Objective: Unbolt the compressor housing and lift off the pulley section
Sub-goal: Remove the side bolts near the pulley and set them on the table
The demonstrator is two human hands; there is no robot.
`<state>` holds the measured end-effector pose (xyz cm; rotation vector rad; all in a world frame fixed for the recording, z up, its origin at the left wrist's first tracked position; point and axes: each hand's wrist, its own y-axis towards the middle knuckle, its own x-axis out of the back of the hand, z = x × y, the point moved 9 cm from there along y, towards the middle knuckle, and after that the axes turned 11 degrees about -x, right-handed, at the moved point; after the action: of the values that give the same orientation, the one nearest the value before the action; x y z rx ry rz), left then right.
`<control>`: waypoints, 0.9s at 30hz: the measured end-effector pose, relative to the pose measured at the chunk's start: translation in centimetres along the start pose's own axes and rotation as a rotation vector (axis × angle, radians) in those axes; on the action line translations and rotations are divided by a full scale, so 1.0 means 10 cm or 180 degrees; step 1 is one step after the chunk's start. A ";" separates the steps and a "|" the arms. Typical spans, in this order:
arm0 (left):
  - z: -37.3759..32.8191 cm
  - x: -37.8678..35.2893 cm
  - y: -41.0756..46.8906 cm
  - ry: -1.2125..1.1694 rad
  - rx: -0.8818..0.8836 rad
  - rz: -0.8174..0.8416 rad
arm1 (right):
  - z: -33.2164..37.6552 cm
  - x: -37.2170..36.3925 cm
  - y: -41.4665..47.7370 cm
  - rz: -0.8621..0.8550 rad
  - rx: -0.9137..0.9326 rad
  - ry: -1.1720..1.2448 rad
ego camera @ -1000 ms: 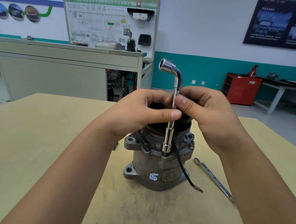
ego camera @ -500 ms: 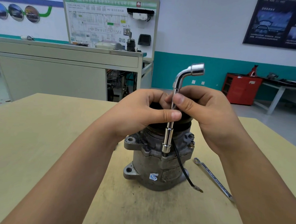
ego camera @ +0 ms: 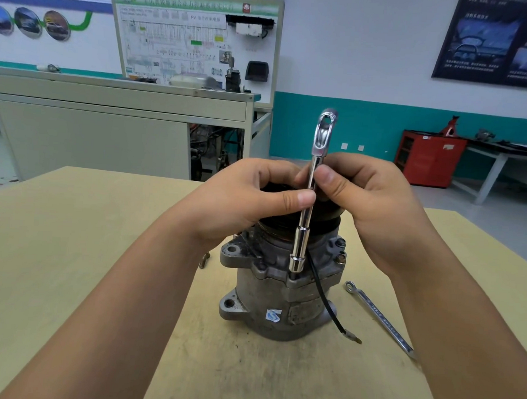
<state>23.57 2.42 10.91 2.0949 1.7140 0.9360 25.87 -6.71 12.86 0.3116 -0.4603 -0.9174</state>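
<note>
On the table [ego camera: 68, 249], about its middle, upright on its base: compressor [ego camera: 268, 301], pulley [ego camera: 329, 218] on top, partly hidden behind the hands. Pinching the wrench [ego camera: 304, 223] shaft from both sides: left grip [ego camera: 250, 198] by thumb and fingers, right grip [ego camera: 376, 206] likewise just above, each clenched on the chrome. Seated over a bolt [ego camera: 293, 275] on the near flange, socket end down, bent end up. Best spun lightly between fingertips, shaft held plumb so as not to ride off the head; probably a bolt already cracked loose, judging by so light a hold. Worth guarding against tipping the housing. Toward the table's right edge: spanner [ego camera: 381, 320], apart from the black wire [ego camera: 324, 295].
</note>
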 end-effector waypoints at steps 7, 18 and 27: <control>0.06 0.03 0.01 0.0031 0.0044 -0.0073 | 0.00 -0.02 0.00 0.0077 -0.0027 0.0074; 0.04 0.05 0.01 0.0088 -0.0002 -0.0239 | 0.01 -0.01 0.00 -0.0019 -0.0007 0.0199; 0.02 0.00 0.00 0.0018 0.0045 -0.0033 | 0.01 -0.01 0.00 0.0014 0.0062 0.0003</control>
<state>23.73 2.46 10.73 2.0921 1.7375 0.9305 25.75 -6.62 12.94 0.3287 -0.4691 -0.9090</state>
